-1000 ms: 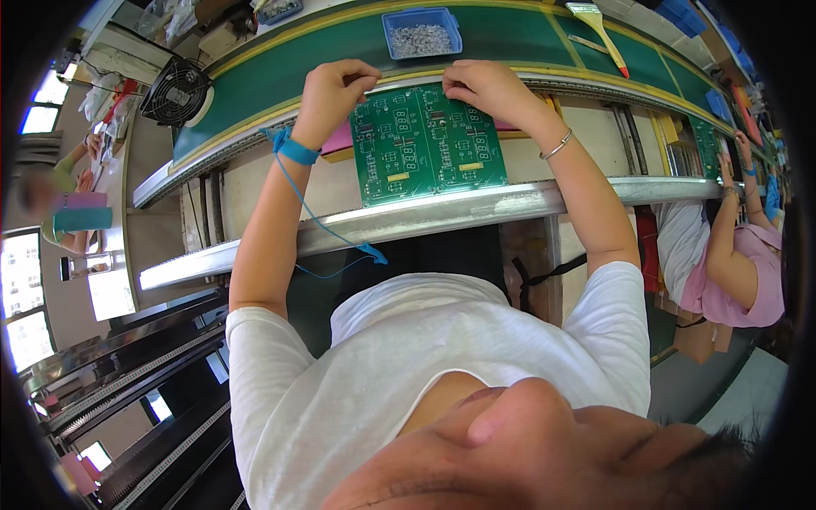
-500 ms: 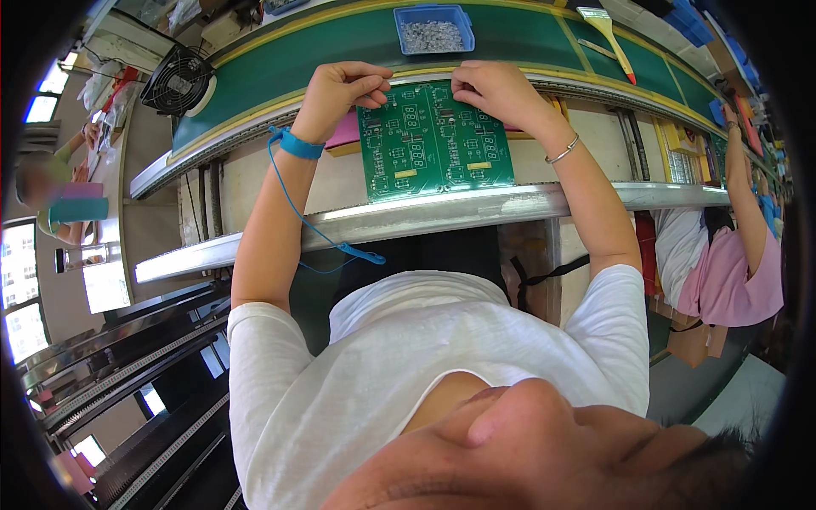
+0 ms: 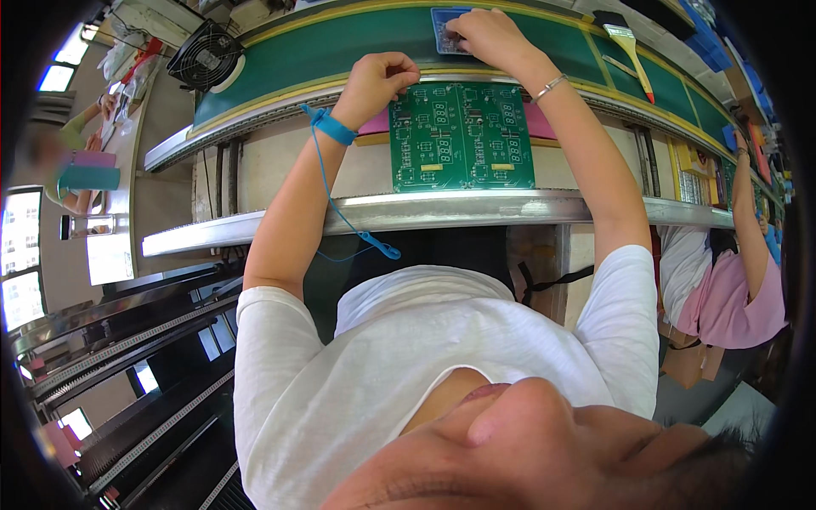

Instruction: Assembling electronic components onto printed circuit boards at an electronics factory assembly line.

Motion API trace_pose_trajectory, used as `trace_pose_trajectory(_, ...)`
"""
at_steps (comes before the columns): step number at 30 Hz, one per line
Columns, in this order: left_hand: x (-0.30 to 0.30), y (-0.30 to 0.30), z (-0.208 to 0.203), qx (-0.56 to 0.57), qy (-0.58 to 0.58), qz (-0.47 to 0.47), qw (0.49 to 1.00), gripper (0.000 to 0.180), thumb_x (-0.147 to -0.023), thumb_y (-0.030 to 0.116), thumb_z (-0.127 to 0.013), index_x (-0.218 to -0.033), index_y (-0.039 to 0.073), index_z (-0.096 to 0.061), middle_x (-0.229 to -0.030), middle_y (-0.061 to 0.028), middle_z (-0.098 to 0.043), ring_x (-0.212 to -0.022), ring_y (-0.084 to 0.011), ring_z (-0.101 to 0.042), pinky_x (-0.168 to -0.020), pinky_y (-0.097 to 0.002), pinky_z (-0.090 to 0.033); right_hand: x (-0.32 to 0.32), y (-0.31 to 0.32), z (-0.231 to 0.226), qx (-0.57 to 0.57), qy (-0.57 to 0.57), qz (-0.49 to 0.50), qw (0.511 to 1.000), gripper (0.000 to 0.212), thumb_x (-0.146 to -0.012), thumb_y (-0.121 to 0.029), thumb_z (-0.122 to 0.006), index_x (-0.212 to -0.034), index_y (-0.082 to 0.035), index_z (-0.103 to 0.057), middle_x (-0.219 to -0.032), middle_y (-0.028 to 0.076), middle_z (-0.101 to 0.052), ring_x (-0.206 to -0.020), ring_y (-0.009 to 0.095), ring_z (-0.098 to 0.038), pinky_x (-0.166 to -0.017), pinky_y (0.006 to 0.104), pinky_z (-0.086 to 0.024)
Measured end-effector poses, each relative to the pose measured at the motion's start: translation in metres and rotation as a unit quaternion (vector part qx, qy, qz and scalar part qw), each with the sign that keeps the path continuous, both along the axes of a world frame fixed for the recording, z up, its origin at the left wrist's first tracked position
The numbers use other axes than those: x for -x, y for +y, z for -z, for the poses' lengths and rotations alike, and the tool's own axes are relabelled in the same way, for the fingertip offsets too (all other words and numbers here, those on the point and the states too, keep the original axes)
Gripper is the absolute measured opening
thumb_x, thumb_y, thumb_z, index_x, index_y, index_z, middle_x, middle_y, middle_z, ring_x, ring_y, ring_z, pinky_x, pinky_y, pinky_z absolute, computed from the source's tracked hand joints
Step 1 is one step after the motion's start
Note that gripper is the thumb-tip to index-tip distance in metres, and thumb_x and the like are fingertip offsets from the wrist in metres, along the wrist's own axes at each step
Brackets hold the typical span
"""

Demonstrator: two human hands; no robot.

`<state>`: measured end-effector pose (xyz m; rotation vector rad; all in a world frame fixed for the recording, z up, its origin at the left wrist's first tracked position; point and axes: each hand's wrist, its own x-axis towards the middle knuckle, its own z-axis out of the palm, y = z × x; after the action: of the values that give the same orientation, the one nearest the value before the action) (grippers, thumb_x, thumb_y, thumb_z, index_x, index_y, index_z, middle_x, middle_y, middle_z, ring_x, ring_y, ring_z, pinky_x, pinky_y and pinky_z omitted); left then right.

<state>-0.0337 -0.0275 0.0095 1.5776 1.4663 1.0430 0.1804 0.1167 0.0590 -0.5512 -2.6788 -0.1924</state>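
The green circuit board lies across the front metal rail, long axis running left to right, on the wearer's side of both hands. The left hand is nearer, its fingertips pinched narrowly by the board's far left corner (whether they grip a part, I cannot tell). The right hand reaches past the far edge, fingers at the blue bin; their closure and contents are indeterminable.

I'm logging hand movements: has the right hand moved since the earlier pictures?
Yes. Judged against the near metal rail, the right hand has moved forward, from the circuit board to the blue tray.
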Motion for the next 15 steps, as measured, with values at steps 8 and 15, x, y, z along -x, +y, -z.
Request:
trace_pose_trajectory(8,-0.005,-0.005,0.003,-0.135,0.269,-0.017,0.953,0.013,-0.085,0.012,-0.078,-0.089,0.001,-0.073,-0.092,-0.0104,-0.06,-0.081,-0.0279,-0.062,-0.071,-0.0384,-0.05,0.001,-0.002,0.004,0.027,0.025,0.087,0.996,0.009,-0.085,-0.017,-0.066,-0.082,-0.01,-0.071,-0.08,0.015,-0.071,-0.081,0.037,-0.07,-0.073,0.0514,-0.052)
trace_pose_trajectory(15,-0.011,-0.005,0.007,-0.132,0.324,-0.015,0.937,0.019,-0.085,0.023,-0.077,-0.081,0.004,-0.073,-0.097,-0.0098,-0.062,-0.086,-0.0338,-0.065,-0.073,-0.0458,-0.053,-0.016,-0.006,0.013,0.155,0.346,-0.166,0.91,0.013,-0.092,-0.02,-0.066,-0.094,-0.008,-0.069,-0.085,0.018,-0.071,-0.081,0.039,-0.069,-0.073,0.0493,-0.054)
